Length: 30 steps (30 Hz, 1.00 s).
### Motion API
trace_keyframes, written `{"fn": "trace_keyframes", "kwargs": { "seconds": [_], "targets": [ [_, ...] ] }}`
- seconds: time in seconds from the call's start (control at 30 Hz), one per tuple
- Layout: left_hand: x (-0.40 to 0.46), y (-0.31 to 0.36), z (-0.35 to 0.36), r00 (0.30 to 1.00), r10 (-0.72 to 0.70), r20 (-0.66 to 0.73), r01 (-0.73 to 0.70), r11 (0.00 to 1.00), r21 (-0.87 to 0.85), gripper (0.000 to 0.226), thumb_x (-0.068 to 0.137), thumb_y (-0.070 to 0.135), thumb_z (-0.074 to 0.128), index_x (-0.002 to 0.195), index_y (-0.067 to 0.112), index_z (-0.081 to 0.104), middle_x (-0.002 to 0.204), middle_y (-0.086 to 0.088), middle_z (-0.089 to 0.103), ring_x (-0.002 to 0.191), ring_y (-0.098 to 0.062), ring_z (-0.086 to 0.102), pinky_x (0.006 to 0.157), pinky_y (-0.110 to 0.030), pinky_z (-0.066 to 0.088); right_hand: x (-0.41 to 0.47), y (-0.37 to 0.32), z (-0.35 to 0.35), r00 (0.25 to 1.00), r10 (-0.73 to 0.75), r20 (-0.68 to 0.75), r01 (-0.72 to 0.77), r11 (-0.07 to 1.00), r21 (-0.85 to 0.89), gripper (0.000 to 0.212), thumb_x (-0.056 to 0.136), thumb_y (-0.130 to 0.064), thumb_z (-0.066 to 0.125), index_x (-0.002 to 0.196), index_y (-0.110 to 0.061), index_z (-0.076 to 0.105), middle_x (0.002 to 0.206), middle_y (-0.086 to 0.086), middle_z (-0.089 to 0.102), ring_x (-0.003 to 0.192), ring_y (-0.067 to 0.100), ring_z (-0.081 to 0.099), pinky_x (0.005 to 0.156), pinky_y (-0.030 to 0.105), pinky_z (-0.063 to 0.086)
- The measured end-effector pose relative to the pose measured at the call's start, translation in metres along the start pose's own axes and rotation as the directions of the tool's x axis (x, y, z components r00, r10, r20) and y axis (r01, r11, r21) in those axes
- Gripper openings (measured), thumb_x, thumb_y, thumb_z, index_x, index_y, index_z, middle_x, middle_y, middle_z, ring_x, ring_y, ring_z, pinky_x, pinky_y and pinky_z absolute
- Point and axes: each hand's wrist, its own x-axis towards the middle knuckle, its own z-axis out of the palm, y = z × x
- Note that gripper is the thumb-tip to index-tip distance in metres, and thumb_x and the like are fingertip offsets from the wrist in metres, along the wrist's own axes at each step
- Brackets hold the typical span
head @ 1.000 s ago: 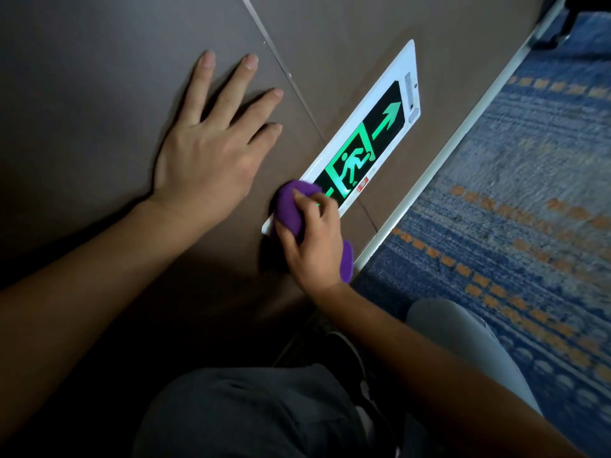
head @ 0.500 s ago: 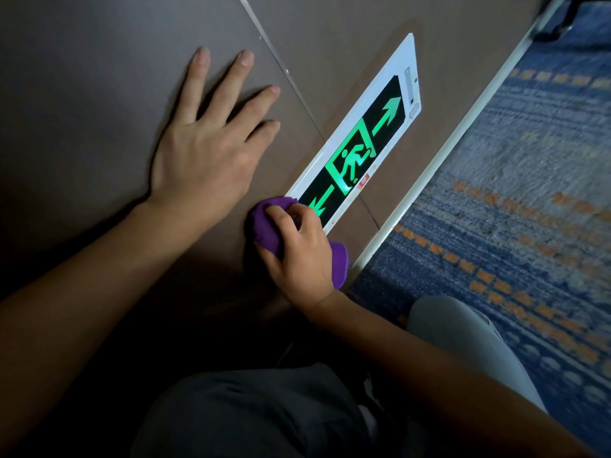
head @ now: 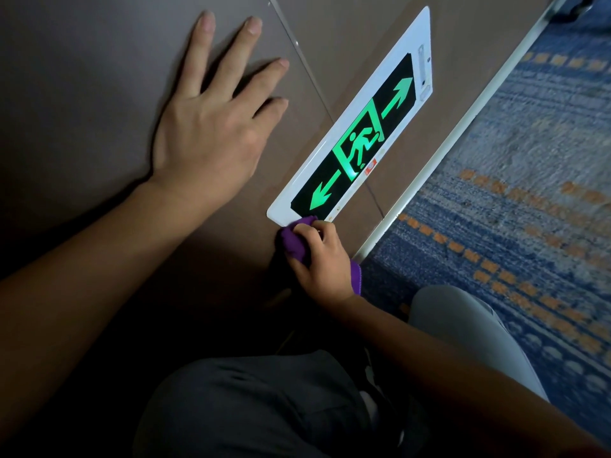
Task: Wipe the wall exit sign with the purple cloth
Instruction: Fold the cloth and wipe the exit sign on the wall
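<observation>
Right hand (head: 322, 259) clenched around purple cloth (head: 294, 241), bunched against the exit sign (head: 350, 140) corner just above its knuckles. Left hand (head: 211, 127) flat, fingers spread on wall (head: 82, 77), empty.

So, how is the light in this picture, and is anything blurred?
Head view: dim overall; the lit white-framed green exit sign is the brightest thing; the foreground lap lies in deep shadow; the blue patterned carpet looks slightly smeared; the wide lens bends straight edges.

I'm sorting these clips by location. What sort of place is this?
Probably a corridor in a hotel or similar public building: a lit green exit sign with a running figure and two arrows sits low on a brown panelled wall, above a patterned blue and orange carpet.
</observation>
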Motion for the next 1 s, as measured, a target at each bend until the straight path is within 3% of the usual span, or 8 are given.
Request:
{"fn": "trace_keyframes", "kwargs": {
  "seconds": [0.17, 0.37, 0.5, 0.6, 0.7, 0.87, 1.0],
  "targets": [
    [0.0, 0.002, -0.002, 1.0, -0.002, 0.02, 0.002, 1.0, -0.003, 0.039, 0.114, 0.021, 0.03, 0.134, 0.014, 0.063, 0.16, -0.007, 0.045, 0.156, -0.039, 0.028, 0.125, -0.064, 0.018, 0.027, -0.033, -0.011, 0.987, -0.061, -0.152, 0.069, 0.996, 0.051, 0.056, 0.087, -0.032, 0.074, 0.138, -0.019, 0.053, 0.128, 0.013, 0.052, 0.114, 0.029, 0.057, 0.085, 0.033, 0.049],
    [0.0, 0.0, -0.003, 0.998, -0.003, 0.055, 0.004, 1.0, -0.019, 0.038, 0.114, 0.02, 0.03, 0.135, 0.014, 0.061, 0.162, -0.007, 0.041, 0.157, -0.039, 0.022, 0.125, -0.062, 0.012, 0.023, -0.02, -0.007, 0.969, -0.177, -0.172, 0.176, 0.984, -0.023, 0.056, 0.083, -0.023, 0.076, 0.137, -0.013, 0.063, 0.128, 0.018, 0.055, 0.114, 0.034, 0.057, 0.09, 0.049, 0.052],
    [0.0, 0.0, -0.005, 0.997, 0.009, 0.072, -0.006, 0.999, -0.031, 0.04, 0.114, 0.022, 0.028, 0.137, 0.014, 0.061, 0.164, -0.006, 0.039, 0.158, -0.039, 0.021, 0.126, -0.063, 0.012, 0.015, -0.011, -0.001, 0.966, -0.216, -0.139, 0.205, 0.975, -0.089, 0.059, 0.089, -0.03, 0.073, 0.144, -0.015, 0.058, 0.137, 0.02, 0.054, 0.119, 0.034, 0.054, 0.097, 0.048, 0.046],
    [0.001, 0.0, -0.006, 0.998, 0.011, 0.063, -0.01, 1.0, -0.019, 0.041, 0.114, 0.023, 0.028, 0.135, 0.015, 0.063, 0.163, -0.007, 0.042, 0.157, -0.04, 0.024, 0.125, -0.064, 0.015, 0.003, 0.0, 0.001, 0.977, -0.189, -0.099, 0.182, 0.981, -0.073, 0.061, 0.093, -0.04, 0.07, 0.148, -0.018, 0.053, 0.141, 0.019, 0.051, 0.124, 0.032, 0.052, 0.1, 0.046, 0.045],
    [0.001, 0.001, -0.005, 0.999, 0.003, 0.044, -0.002, 1.0, -0.006, 0.04, 0.114, 0.022, 0.029, 0.131, 0.014, 0.065, 0.161, -0.007, 0.045, 0.155, -0.04, 0.027, 0.125, -0.065, 0.018, 0.008, -0.004, -0.007, 0.988, -0.105, -0.111, 0.114, 0.991, 0.077, 0.053, 0.094, -0.04, 0.069, 0.141, -0.019, 0.054, 0.131, 0.015, 0.053, 0.119, 0.029, 0.056, 0.094, 0.049, 0.053],
    [0.001, 0.001, -0.008, 0.998, 0.007, 0.055, -0.005, 1.0, -0.025, 0.041, 0.114, 0.021, 0.029, 0.131, 0.014, 0.066, 0.161, -0.007, 0.045, 0.155, -0.04, 0.028, 0.124, -0.065, 0.019, 0.037, -0.042, -0.027, 0.98, -0.135, -0.144, 0.148, 0.985, 0.085, 0.069, 0.091, -0.06, 0.062, 0.15, -0.029, 0.048, 0.123, 0.009, 0.052, 0.113, 0.024, 0.057, 0.087, 0.033, 0.051],
    [0.001, 0.001, -0.011, 0.995, 0.013, 0.096, -0.011, 1.0, -0.025, 0.042, 0.114, 0.022, 0.028, 0.133, 0.015, 0.065, 0.163, -0.007, 0.041, 0.156, -0.04, 0.025, 0.125, -0.063, 0.017, 0.031, -0.035, -0.013, 0.977, -0.116, -0.18, 0.132, 0.988, 0.079, 0.047, 0.097, -0.047, 0.06, 0.137, -0.021, 0.063, 0.125, 0.013, 0.053, 0.114, 0.026, 0.057, 0.088, 0.04, 0.053]
  ]
}}
